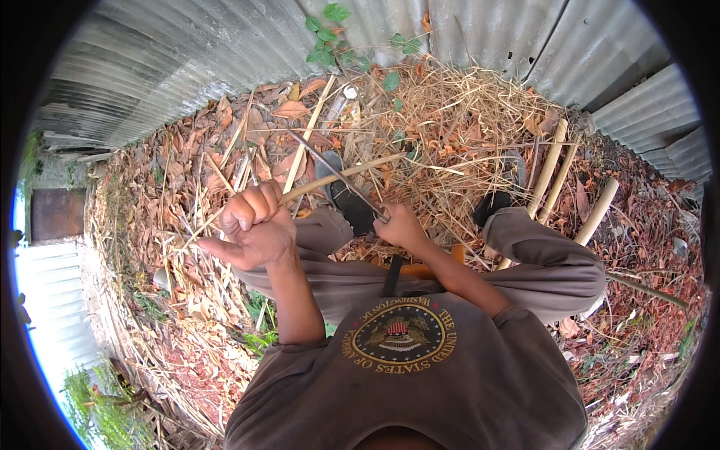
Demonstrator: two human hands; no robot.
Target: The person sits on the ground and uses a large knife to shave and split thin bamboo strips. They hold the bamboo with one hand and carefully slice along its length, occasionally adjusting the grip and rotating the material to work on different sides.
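Observation:
My left hand (255,225) is curled round one end of a pale wooden stick (375,163), with the thumb held out to the side. From that fist the stick slants up to the right over the ground litter. My right hand (401,226) grips the handle end of a long, thin dark-bladed knife (319,156), which points up and to the left. Blade and stick cross between my hands; whether they touch, I cannot tell. Most of the knife's handle is hidden inside my right fist.
Dry leaves and straw (480,105) cover the ground round my legs. Several peeled poles (551,169) lean at the right, near my knee. Another pale stick (309,135) lies beyond my left hand. Corrugated metal sheets (480,34) wall off the far side.

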